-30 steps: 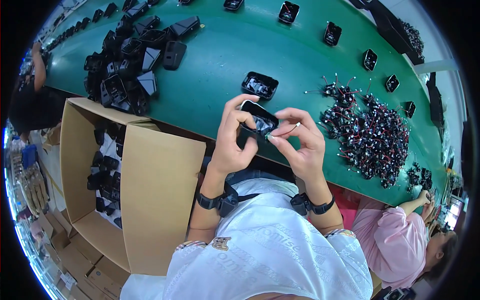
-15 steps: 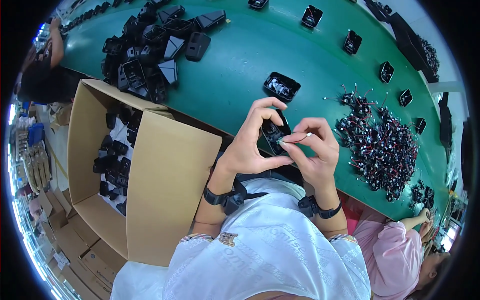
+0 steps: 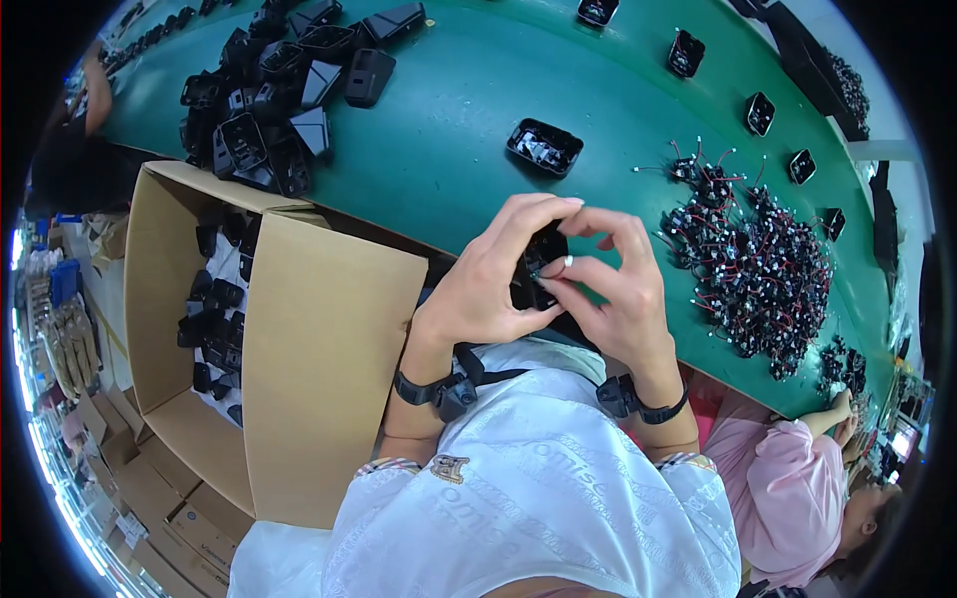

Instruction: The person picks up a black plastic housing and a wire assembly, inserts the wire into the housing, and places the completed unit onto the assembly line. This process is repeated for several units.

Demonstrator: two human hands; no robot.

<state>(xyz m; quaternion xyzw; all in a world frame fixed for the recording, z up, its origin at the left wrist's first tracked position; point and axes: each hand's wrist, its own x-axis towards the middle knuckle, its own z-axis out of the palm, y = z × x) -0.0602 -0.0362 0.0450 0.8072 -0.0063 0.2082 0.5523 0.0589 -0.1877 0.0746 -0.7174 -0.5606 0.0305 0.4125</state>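
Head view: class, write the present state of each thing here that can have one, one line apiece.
Left hand: curled around the held housing
Held housing: open, partly hidden by the hands
Right hand: pinching a small wired part
Small wired part: white end showing, rest mostly hidden
Nearest table housing: lying open side up
Cardboard box: open, black parts inside
Wired-part heap: loose, jumbled
Black housing heap: loose, mixed angles
Wrist straps: closed around both wrists

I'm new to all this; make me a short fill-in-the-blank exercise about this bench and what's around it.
The bench top is coloured ____.
The left hand holds a casing coloured ____.
The heap of small wired parts lies on the person's ____ side.
The open cardboard box stands on the person's ____ side.

Missing words: green; black; right; left.
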